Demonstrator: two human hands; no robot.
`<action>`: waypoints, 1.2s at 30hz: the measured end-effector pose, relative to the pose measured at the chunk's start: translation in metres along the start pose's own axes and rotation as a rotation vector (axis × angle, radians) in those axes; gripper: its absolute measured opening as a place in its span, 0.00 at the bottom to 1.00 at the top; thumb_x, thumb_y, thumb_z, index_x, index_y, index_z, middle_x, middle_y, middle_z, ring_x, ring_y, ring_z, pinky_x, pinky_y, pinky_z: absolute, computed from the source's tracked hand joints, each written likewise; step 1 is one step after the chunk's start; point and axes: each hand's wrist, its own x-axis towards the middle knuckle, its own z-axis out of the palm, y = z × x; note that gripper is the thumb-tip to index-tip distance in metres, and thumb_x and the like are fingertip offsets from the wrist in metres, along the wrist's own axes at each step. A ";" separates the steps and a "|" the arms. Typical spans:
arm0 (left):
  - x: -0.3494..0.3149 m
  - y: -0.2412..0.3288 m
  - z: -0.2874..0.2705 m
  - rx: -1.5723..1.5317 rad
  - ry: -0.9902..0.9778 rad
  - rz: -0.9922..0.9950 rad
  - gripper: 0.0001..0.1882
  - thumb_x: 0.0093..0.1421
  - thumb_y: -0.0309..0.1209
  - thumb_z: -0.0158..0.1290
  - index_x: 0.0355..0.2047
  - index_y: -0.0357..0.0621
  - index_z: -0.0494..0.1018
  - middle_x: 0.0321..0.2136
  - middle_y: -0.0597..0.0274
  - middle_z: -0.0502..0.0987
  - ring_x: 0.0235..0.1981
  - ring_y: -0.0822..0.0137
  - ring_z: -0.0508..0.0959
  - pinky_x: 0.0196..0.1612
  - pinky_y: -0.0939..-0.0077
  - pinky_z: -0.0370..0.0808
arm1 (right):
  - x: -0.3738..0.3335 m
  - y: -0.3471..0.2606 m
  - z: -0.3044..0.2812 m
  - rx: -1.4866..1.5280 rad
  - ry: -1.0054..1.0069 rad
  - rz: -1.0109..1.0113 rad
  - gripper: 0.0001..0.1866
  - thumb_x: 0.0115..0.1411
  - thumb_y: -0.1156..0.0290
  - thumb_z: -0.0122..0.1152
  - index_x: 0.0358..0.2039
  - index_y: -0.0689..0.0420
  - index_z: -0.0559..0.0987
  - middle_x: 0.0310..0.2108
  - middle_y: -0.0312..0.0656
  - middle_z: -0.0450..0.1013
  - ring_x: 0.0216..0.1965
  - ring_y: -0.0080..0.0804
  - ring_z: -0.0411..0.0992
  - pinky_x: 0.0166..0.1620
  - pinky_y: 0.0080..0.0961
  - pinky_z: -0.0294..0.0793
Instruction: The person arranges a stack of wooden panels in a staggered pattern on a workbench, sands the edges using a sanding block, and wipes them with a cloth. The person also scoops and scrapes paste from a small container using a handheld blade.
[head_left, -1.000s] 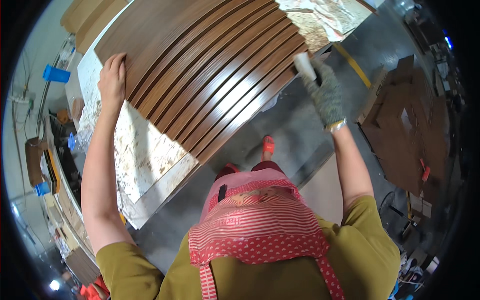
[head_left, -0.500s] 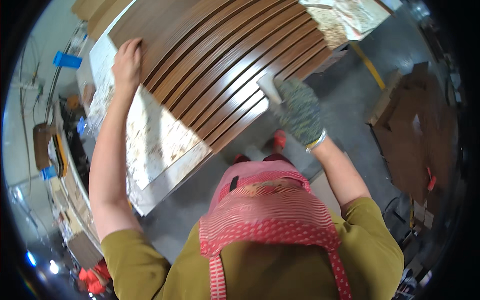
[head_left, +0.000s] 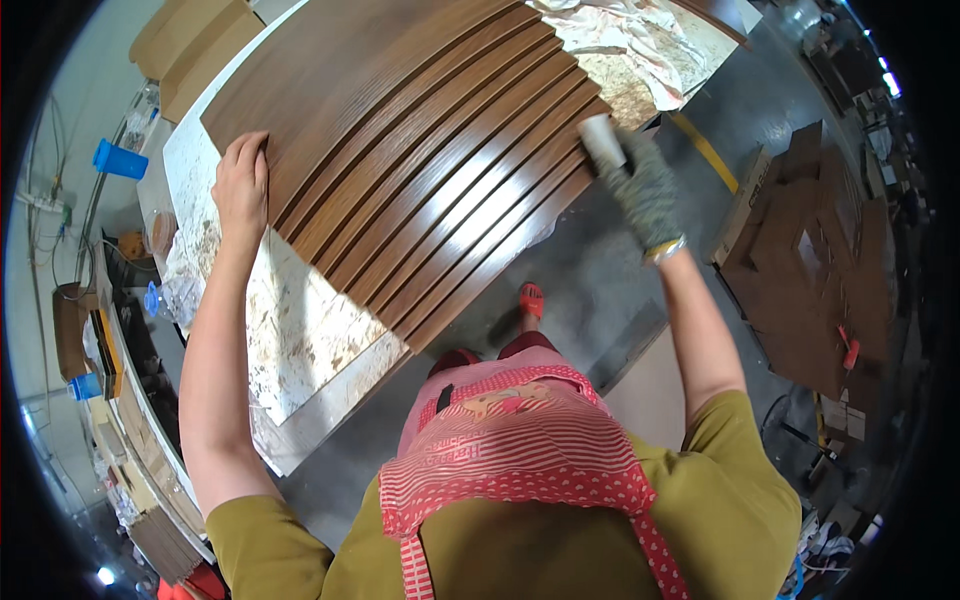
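1. Between the hands, we find the overlapping brown panels (head_left: 430, 185) lying on the stained worktop (head_left: 300, 345).
2. Within the last half second, the gloved right hand (head_left: 635, 185) has swung farther from the left hand (head_left: 242, 190), to the panels' right ends; we judge this a sweep along them.
3. Bare left hand: fingers together over the panel edge beneath; thumb hidden, so pressing or gripping we cannot tell.
4. Right hand: pinching a white piece (head_left: 605, 141); contact with the panels unclear.
5. Beyond both hands, the panels are cut off.
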 end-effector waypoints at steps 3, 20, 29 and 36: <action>-0.001 0.004 -0.004 0.015 -0.037 -0.013 0.15 0.66 0.33 0.45 0.51 0.54 0.72 0.53 0.66 0.72 0.54 0.57 0.71 0.53 0.63 0.67 | 0.058 0.047 -0.004 -0.192 0.065 -0.037 0.26 0.57 0.56 0.62 0.51 0.59 0.75 0.46 0.51 0.74 0.47 0.46 0.73 0.51 0.36 0.72; -0.003 0.001 0.001 0.016 0.024 -0.015 0.14 0.65 0.36 0.46 0.49 0.57 0.74 0.51 0.67 0.74 0.53 0.58 0.71 0.50 0.60 0.69 | -0.126 -0.175 0.091 0.092 -0.582 -0.551 0.23 0.51 0.64 0.63 0.49 0.54 0.75 0.25 0.44 0.71 0.27 0.46 0.73 0.31 0.40 0.73; 0.002 0.007 -0.005 -0.026 0.020 0.050 0.14 0.64 0.29 0.47 0.49 0.50 0.73 0.50 0.61 0.73 0.50 0.54 0.73 0.53 0.63 0.70 | 0.020 -0.021 0.002 -0.101 -0.014 -0.019 0.25 0.58 0.58 0.62 0.52 0.60 0.75 0.46 0.52 0.74 0.47 0.46 0.74 0.51 0.37 0.72; 0.002 0.011 -0.009 -0.019 -0.002 0.048 0.14 0.63 0.27 0.47 0.49 0.49 0.73 0.50 0.60 0.73 0.50 0.53 0.73 0.53 0.62 0.69 | 0.088 0.044 0.018 -0.361 0.020 -0.182 0.28 0.56 0.56 0.63 0.52 0.60 0.75 0.46 0.52 0.74 0.48 0.48 0.72 0.53 0.38 0.70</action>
